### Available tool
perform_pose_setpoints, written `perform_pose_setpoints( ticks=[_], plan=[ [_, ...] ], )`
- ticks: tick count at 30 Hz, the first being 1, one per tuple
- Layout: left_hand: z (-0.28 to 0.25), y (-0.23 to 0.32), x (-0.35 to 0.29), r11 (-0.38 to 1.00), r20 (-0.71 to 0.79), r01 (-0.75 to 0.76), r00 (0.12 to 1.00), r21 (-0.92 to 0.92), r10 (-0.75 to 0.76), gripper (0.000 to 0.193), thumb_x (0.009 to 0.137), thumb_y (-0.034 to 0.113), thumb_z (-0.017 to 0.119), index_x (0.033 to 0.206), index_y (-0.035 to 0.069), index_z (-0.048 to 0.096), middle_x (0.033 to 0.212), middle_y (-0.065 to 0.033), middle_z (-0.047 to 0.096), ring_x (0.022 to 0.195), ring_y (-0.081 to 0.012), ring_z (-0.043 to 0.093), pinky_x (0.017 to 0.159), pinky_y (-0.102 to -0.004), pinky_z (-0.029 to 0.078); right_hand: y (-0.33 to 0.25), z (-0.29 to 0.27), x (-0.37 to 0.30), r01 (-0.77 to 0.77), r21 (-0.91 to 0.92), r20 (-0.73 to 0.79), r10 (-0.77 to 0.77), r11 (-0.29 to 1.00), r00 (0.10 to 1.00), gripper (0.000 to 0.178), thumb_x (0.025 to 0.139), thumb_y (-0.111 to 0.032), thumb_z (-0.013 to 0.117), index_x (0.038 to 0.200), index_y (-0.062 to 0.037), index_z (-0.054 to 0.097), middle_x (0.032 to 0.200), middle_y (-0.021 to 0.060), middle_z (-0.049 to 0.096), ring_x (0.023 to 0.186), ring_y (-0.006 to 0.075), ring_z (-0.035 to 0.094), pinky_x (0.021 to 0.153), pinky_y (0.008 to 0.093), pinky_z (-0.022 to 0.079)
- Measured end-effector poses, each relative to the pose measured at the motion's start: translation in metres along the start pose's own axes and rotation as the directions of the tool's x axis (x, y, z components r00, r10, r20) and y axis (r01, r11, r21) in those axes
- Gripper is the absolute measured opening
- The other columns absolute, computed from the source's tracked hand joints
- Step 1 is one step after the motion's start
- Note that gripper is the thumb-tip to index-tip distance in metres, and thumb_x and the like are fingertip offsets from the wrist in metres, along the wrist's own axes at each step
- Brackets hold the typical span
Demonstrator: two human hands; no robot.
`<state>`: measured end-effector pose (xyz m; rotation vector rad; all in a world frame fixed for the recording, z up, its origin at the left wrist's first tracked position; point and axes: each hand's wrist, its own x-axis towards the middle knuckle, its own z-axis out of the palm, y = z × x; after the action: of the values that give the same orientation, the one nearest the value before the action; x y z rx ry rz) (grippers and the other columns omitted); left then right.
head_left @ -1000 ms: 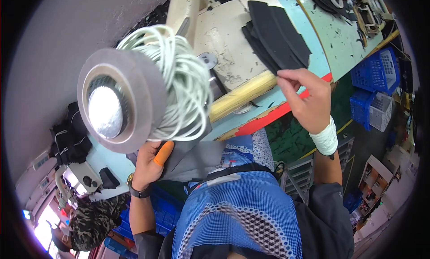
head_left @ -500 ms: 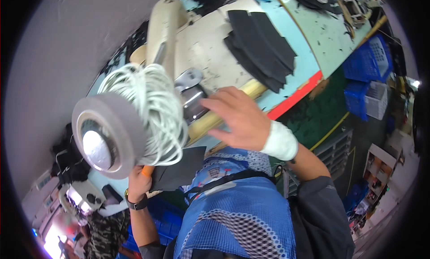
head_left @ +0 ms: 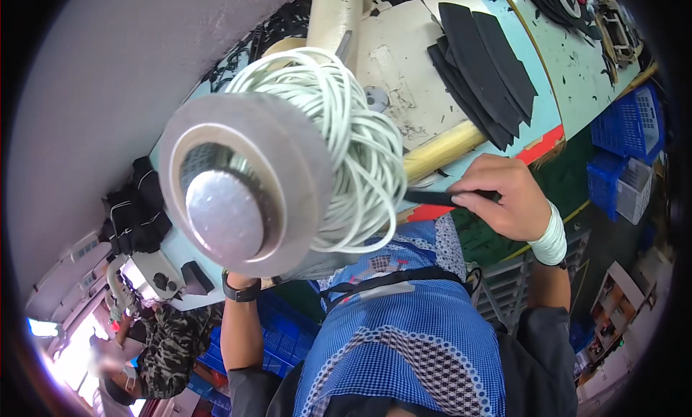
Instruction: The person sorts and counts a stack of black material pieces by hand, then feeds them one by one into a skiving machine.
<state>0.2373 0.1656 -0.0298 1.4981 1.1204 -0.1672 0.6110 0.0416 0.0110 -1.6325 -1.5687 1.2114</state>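
My right hand (head_left: 501,197) is closed, thumb and fingers pinching a narrow black strip (head_left: 431,198) near the red table edge. The strip's left end goes out of sight behind a thick coil of white cord (head_left: 353,136). My left hand (head_left: 241,281) is almost wholly hidden behind a large grey ring with a shiny metal dome (head_left: 225,214); its wrist wears a dark watch, and its fingers do not show. The coil hangs around a cream machine (head_left: 335,20), right behind the ring. A stack of black curved pieces (head_left: 486,67) lies on the work surface.
A yellowish bar (head_left: 447,149) runs along the work surface's near side. Blue crates (head_left: 627,125) stand on the floor at right. Black pieces (head_left: 140,201) lie on the table at left, near a white machine (head_left: 155,276). Another person in camouflage (head_left: 169,352) is at lower left.
My right hand, open and empty before, has moved right and now pinches the black strip. My left hand's fingers and the orange thing near them have gone out of sight. The view has shifted.
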Motion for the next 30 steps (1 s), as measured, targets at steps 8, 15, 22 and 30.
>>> perform_pose_setpoints(
  ticks=[8,15,22,30],
  plan=[
    [0.017,0.006,0.017,0.973,-0.011,-0.185,0.982,0.138,0.189,0.020,0.097,0.015,0.057,0.103,-0.003,0.064,0.090,-0.0045,0.063,0.080,-0.0105,0.054,0.072,-0.0280,0.044,0.000,0.032,0.045,0.280,-0.101,0.061,-0.275,0.955,0.960,0.012,0.078,-0.012,0.069,0.088,-0.0080,0.072,0.119,0.0104,0.055,0.113,0.0336,0.048,0.093,0.0425,0.039],
    [0.007,-0.052,0.004,0.921,-0.086,-0.151,0.988,-0.360,0.128,0.022,0.097,0.016,0.057,0.113,0.000,0.059,0.105,-0.0053,0.064,0.095,-0.0114,0.058,0.086,-0.0249,0.045,-0.012,0.029,0.004,-0.048,-0.086,-0.265,0.024,0.995,0.964,0.023,0.078,-0.005,0.071,0.101,-0.0027,0.067,0.086,0.0127,0.066,0.077,0.0287,0.064,0.069,0.0376,0.048],
    [0.009,-0.075,0.003,0.896,-0.210,-0.187,0.972,-0.403,0.109,0.023,0.095,0.014,0.063,0.114,0.001,0.060,0.102,-0.0031,0.065,0.090,-0.0094,0.057,0.082,-0.0254,0.046,-0.007,0.005,-0.008,-0.041,0.102,-0.120,0.053,0.994,0.991,0.014,0.078,-0.002,0.072,0.092,0.0010,0.069,0.079,0.0141,0.065,0.069,0.0261,0.063,0.063,0.0325,0.049],
    [0.019,-0.015,0.039,0.893,-0.071,-0.329,0.928,0.306,0.366,0.025,0.097,0.020,0.058,0.084,-0.001,0.055,0.069,-0.0036,0.046,0.063,-0.0116,0.039,0.058,-0.0283,0.036,0.002,0.035,0.050,0.372,-0.277,-0.087,-0.409,0.886,0.909,0.013,0.078,-0.009,0.070,0.089,-0.0010,0.069,0.083,0.0110,0.064,0.080,0.0304,0.062,0.071,0.0383,0.049]
  ],
)
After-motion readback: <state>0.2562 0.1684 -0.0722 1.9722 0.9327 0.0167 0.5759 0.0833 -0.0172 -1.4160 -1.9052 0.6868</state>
